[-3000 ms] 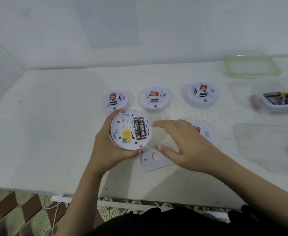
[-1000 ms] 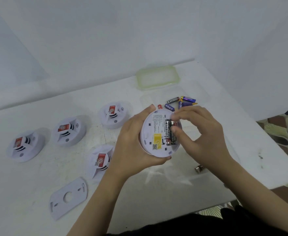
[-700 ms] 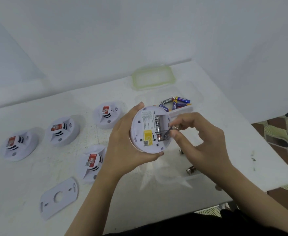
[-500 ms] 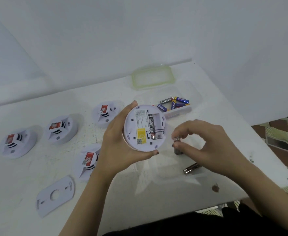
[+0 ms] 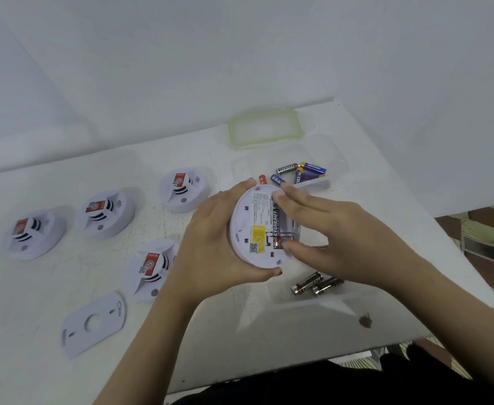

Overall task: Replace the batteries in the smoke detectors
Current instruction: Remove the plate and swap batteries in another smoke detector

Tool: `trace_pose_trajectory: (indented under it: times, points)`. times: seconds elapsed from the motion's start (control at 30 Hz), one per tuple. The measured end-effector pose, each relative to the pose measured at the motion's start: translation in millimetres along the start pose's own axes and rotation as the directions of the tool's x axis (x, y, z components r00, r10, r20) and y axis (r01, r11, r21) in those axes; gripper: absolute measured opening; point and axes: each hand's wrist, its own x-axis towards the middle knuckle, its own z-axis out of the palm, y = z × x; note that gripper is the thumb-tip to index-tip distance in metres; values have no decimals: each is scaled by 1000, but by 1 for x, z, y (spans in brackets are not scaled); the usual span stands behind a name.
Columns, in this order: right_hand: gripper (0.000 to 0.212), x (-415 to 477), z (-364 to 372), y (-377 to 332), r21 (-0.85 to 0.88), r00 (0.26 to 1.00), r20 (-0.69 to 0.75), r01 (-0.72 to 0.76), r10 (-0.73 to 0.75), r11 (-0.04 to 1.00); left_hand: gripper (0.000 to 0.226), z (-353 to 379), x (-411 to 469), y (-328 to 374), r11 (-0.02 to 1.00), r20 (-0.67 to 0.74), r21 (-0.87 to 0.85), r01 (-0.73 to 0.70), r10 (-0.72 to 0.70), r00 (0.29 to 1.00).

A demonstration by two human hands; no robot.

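Observation:
My left hand [image 5: 210, 241] grips a white smoke detector [image 5: 250, 226] by its rim, back side up, with the battery bay uncovered. One black battery [image 5: 276, 226] lies in the bay. My right hand [image 5: 330, 232] reaches over the bay, fingertips at the battery's top end and thumb at its bottom end, pinching it. Two used black batteries [image 5: 307, 283] lie in a clear tray [image 5: 339, 299] just below my right hand. Blue and black batteries [image 5: 299, 173] lie in a clear box behind the detector.
Several other detectors [image 5: 105, 213] sit face up on the white table [image 5: 35, 302] to the left, one [image 5: 152, 267] close to my left wrist. A mounting plate [image 5: 92, 324] lies front left. A green-rimmed lid [image 5: 264, 128] is at the back. The table's edge runs close on the right.
My right hand carried a pulled battery to the clear tray, let it go, and came back onto the detector's bay. My left hand still holds the detector.

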Motion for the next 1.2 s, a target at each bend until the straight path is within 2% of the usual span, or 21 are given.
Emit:
trace_pose_trajectory:
  times: [0.13, 0.27, 0.5, 0.67, 0.87, 1.0, 1.2]
  points:
    - [60, 4, -3, 0, -105, 997, 10, 81, -81, 991, 100, 0, 1, 2, 999, 14, 34, -32, 32, 999]
    - [57, 7, 1, 0, -159, 995, 3, 103, -103, 982, 98, -1, 3, 2, 998, 19, 34, -45, 45, 999]
    - [55, 11, 5, 0, -126, 995, -13, 101, -104, 987, 94, 2, 6, 3, 1000, -21, 17, -22, 22, 1000]
    - [53, 10, 5, 0, -137, 994, -5, 105, -107, 985, 98, 5, 6, 6, 999, -4, 22, 42, -42, 999]
    - [52, 10, 6, -2, -136, 996, 39, 90, -85, 987, 93, 4, 6, 9, 999, 7, -12, 52, -51, 999]
    - [52, 8, 0, 3, -43, 993, 84, 81, -78, 996, 96, 1, 3, 4, 997, 36, -36, 69, -68, 997]
    - [57, 9, 3, 7, 4, 994, 94, 56, -56, 998, 101, -2, -1, -2, 995, 85, -8, 100, -99, 992]
